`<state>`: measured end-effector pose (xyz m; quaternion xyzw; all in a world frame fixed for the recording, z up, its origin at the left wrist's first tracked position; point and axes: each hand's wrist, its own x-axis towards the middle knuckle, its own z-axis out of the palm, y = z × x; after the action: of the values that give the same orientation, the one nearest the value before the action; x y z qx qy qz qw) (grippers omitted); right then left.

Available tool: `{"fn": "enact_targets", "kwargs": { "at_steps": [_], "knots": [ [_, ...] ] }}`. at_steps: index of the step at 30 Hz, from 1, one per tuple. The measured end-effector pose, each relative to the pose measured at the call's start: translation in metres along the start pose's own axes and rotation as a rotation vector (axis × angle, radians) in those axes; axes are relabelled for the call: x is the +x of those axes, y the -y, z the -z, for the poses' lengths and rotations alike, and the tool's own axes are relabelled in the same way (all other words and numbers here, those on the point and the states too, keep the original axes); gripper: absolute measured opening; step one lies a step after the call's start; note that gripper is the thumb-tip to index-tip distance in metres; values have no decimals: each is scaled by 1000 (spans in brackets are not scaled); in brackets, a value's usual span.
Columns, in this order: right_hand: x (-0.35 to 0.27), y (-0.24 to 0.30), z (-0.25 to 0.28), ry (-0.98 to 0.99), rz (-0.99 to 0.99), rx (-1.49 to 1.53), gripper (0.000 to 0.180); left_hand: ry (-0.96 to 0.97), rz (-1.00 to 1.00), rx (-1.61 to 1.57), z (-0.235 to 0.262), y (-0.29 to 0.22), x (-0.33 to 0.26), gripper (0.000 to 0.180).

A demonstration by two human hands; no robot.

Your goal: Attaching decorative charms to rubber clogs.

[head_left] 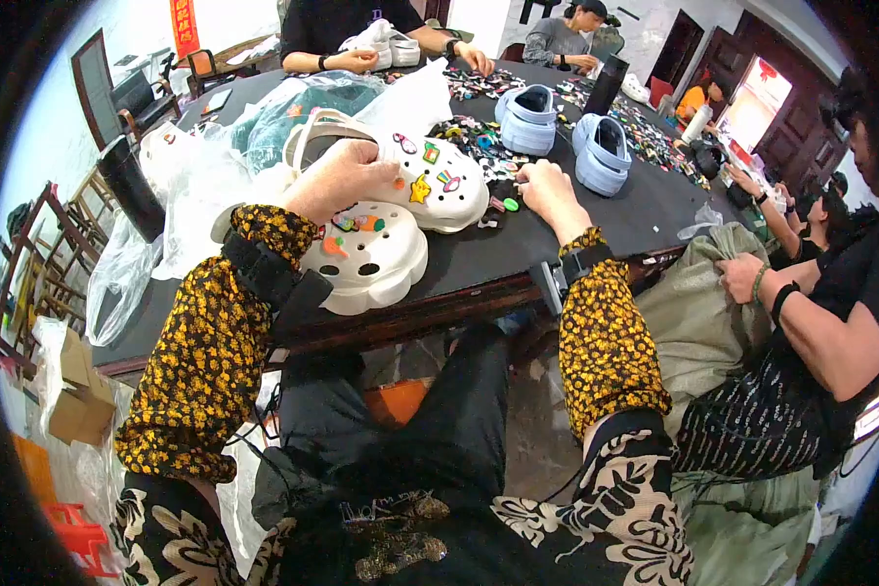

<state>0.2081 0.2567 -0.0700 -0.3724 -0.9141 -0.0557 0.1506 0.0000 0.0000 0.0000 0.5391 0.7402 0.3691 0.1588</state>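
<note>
Two white clogs with holes in their tops lie at the near edge of the table. On the far clog [456,200] sit several colourful charms, among them a yellow star. My left hand [347,181] is closed on that clog near its opening. The near clog [386,272] also bears charms, including an orange one and a carrot-like shape. Beside the far clog's toe, my right hand [555,198] has its fingers curled at the loose charms [498,176]; whatever its fingertips hold is too small to make out. A heap of mixed charms [469,135] spreads beyond.
Two light-blue clogs [526,122] stand right of the heap on the dark table [479,264]. Clear plastic bags [195,190] and a black bottle [130,186] are at left. Close on my right, a person grips a green sack [698,293]. Other people sit around the table.
</note>
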Motion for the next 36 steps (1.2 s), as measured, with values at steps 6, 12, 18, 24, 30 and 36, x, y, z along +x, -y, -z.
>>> {"fn": "enact_targets", "kwargs": {
  "at_steps": [6, 12, 18, 24, 30, 36],
  "knots": [
    [-9, -7, 19, -184, -31, 647, 18, 3, -8, -12, 2, -3, -2, 36],
    [-41, 42, 76, -30, -102, 1479, 18, 27, -17, 30, 3, -2, -2, 33],
    [-56, 105, 89, -120, -18, 1642, 16, 15, -49, -115, 0, 7, -3, 30],
    [-43, 138, 66, -405, 78, 1268, 15, 35, 7, -152, -4, -6, -2, 26],
    [-53, 142, 44, -637, 279, 625, 14, 51, -39, -102, 1, 12, 7, 22],
    [-61, 143, 38, -704, 298, 597, 14, 69, -10, -334, -4, 14, 9, 22]
  ]
}}
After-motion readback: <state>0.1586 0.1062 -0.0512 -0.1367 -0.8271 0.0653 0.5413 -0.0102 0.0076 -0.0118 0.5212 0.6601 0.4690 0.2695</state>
